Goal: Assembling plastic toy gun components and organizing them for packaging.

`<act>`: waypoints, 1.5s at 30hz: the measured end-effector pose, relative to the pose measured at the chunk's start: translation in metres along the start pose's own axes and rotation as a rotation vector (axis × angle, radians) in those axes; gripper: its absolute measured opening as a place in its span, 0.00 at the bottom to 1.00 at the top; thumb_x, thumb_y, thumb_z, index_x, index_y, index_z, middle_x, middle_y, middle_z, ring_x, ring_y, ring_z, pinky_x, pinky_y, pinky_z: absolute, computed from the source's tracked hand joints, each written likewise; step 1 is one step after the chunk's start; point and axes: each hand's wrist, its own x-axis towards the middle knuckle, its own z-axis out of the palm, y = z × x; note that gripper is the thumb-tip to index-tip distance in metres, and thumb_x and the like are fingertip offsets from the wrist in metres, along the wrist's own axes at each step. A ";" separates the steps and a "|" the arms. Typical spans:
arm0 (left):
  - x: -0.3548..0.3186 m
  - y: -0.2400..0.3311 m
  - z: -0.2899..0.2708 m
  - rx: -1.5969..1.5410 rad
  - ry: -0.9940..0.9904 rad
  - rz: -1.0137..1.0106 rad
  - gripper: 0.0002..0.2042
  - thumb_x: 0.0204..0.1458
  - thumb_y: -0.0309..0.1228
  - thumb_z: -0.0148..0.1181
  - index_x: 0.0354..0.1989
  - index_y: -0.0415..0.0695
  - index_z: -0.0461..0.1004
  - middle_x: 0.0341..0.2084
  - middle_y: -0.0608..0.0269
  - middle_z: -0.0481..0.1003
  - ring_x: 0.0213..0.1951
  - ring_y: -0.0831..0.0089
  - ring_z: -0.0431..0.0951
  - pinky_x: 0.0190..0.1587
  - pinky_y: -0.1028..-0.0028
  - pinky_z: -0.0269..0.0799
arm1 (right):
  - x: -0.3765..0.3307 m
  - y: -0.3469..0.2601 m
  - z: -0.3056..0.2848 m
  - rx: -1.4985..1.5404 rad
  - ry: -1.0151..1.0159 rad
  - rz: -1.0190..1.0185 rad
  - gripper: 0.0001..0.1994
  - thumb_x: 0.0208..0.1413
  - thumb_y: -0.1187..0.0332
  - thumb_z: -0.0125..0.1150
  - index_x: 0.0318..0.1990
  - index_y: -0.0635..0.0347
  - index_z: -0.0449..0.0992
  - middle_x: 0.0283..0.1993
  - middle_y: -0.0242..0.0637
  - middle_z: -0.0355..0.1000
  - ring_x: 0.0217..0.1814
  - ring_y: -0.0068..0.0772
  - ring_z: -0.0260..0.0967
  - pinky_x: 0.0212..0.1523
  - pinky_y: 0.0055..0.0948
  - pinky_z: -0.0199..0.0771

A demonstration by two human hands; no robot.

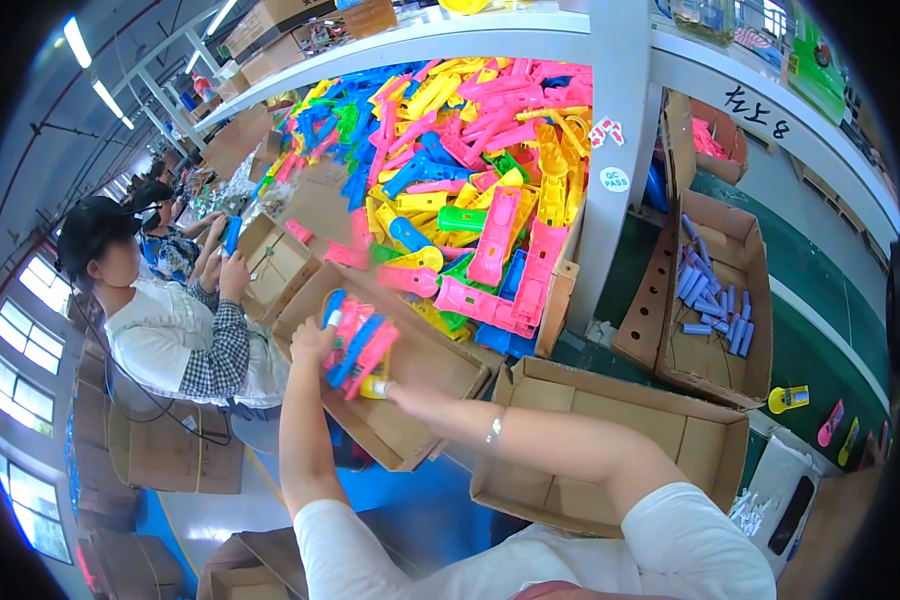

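Note:
A bundle of long pink and blue plastic parts (358,350) is held up over an open cardboard box (435,375). My left hand (313,340) is closed on the bundle's left side, with something white around a fingertip. At the lower right edge of the bundle, my right hand (410,400) grips it, somewhat smeared by motion; a white and yellow band shows at its fingertips. Just beyond the box rises a large heap of pink, yellow, blue and green plastic parts (490,180).
Another cardboard box (610,400) sits to the right of my forearm. Farther right, a box (755,300) holds purple cylinders (710,300). A white post (610,120) stands beside the heap. At left, a co-worker (160,320) handles a blue part (232,236).

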 end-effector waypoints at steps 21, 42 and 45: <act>-0.114 0.018 -0.031 -1.031 -0.695 0.117 0.36 0.40 0.33 0.70 0.58 0.42 0.58 0.46 0.60 0.71 0.44 0.70 0.74 0.44 0.71 0.73 | -0.013 0.006 0.016 0.455 0.040 -0.261 0.35 0.39 0.75 0.67 0.55 0.65 0.53 0.51 0.45 0.63 0.52 0.37 0.65 0.50 0.34 0.71; -0.368 0.214 0.059 -1.014 -0.979 0.467 0.25 0.56 0.37 0.50 0.57 0.39 0.53 0.52 0.53 0.62 0.54 0.64 0.63 0.56 0.69 0.56 | -0.334 0.074 -0.195 0.429 0.279 -0.138 0.38 0.48 0.71 0.66 0.63 0.60 0.46 0.55 0.37 0.63 0.58 0.30 0.61 0.57 0.32 0.64; -0.374 0.228 0.074 -0.805 -1.019 0.423 0.19 0.54 0.30 0.53 0.52 0.41 0.59 0.41 0.58 0.69 0.43 0.70 0.70 0.44 0.72 0.67 | -0.345 0.096 -0.212 0.529 0.217 -0.081 0.32 0.50 0.68 0.63 0.61 0.62 0.53 0.54 0.37 0.65 0.58 0.30 0.61 0.59 0.32 0.61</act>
